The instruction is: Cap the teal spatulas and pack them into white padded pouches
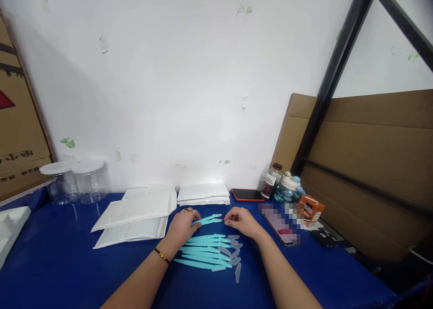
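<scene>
Two turquoise eyebrow razors [210, 219] are pinched by their handles in my left hand [183, 224], blade ends pointing right. My right hand [242, 221] is just right of those blade ends, apart from them, its fingertips drawn together. Whatever those fingertips may hold is too small to make out. Below the hands, several more turquoise eyebrow razors [202, 256] lie side by side on the blue tabletop [203, 293], their blades toward the right. Several clear plastic blade caps [238, 272] are scattered at and beside the blade ends. My left forearm covers some handle ends.
White padded envelopes [135, 212] lie left, with another stack [203, 194] by the wall. An orange-edged phone [247, 195], dark-capped bottle [271, 181], jug [287, 188], orange box [310, 209] and second phone [278, 225] stand or lie right. Clear jars [89, 182] stand far left.
</scene>
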A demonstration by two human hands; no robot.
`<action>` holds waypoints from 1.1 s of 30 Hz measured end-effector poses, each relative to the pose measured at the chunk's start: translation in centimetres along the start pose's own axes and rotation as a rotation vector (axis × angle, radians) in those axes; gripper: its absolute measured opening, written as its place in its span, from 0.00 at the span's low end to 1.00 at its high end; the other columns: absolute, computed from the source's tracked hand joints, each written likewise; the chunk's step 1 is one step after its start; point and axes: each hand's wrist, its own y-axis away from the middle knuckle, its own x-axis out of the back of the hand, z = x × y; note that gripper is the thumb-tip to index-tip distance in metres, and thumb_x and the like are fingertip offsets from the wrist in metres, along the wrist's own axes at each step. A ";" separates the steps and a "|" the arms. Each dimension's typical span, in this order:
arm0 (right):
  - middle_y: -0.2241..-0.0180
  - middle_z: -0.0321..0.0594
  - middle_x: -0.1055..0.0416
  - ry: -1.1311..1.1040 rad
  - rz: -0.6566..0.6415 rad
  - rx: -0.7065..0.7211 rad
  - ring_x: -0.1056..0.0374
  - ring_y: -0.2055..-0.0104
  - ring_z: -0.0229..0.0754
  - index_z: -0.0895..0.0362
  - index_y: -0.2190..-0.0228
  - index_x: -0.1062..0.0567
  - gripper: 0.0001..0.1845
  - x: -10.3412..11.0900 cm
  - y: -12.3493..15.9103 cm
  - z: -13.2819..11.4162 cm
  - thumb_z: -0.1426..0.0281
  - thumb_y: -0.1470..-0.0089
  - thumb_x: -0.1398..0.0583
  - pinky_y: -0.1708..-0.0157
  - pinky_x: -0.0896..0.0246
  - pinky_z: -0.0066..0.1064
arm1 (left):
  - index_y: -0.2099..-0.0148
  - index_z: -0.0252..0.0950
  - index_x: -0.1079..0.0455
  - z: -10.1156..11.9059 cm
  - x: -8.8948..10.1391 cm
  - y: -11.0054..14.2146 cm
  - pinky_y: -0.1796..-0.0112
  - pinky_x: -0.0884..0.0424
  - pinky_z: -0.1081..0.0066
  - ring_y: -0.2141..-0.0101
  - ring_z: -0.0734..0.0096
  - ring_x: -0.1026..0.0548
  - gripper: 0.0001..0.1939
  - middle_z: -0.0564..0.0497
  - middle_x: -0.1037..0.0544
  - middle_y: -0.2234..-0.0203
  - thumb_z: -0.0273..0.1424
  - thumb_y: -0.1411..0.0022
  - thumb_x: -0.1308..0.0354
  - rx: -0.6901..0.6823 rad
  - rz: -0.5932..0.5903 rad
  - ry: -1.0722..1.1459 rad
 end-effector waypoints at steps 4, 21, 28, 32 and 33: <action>0.78 0.35 0.31 -0.081 -0.283 -0.048 0.38 0.77 0.34 0.59 0.76 0.23 0.09 1.8 1.2 0.3 0.67 0.61 0.35 0.78 0.45 0.23 | 0.68 0.39 0.28 -0.1 0.7 0.6 0.69 0.39 0.75 0.68 0.71 0.30 0.11 0.53 0.26 0.70 0.40 0.50 0.44 -0.065 -0.188 0.085; 0.78 0.35 0.31 -0.087 -0.093 -0.059 0.37 0.75 0.35 0.59 0.73 0.25 0.06 -0.3 0.1 0.8 0.69 0.56 0.38 0.74 0.42 0.24 | 0.71 0.38 0.29 0.0 -0.6 0.0 0.72 0.40 0.75 0.72 0.73 0.29 0.05 0.54 0.25 0.74 0.33 0.49 0.45 0.042 -0.132 0.070; 0.78 0.35 0.31 -0.093 -0.110 -0.023 0.38 0.76 0.35 0.59 0.74 0.24 0.05 -1.1 0.0 -0.7 0.70 0.56 0.39 0.74 0.42 0.24 | 0.71 0.37 0.29 0.3 -0.7 -0.1 0.74 0.41 0.75 0.73 0.74 0.29 0.07 0.53 0.25 0.74 0.34 0.49 0.45 0.051 -0.181 0.111; 0.78 0.35 0.30 -0.043 -0.064 -0.002 0.38 0.76 0.34 0.58 0.73 0.25 0.06 -0.9 0.0 -1.4 0.70 0.56 0.39 0.75 0.43 0.24 | 0.68 0.37 0.29 0.7 -0.5 0.1 0.69 0.39 0.74 0.69 0.72 0.30 0.07 0.52 0.26 0.71 0.33 0.50 0.44 0.024 -0.100 0.076; 0.78 0.35 0.30 -0.014 -0.037 -0.018 0.38 0.76 0.34 0.58 0.73 0.25 0.06 -0.5 0.2 -1.3 0.69 0.57 0.39 0.76 0.44 0.23 | 0.67 0.38 0.29 0.7 -0.4 0.2 0.68 0.39 0.74 0.67 0.71 0.30 0.08 0.52 0.26 0.69 0.34 0.50 0.44 0.015 -0.056 0.066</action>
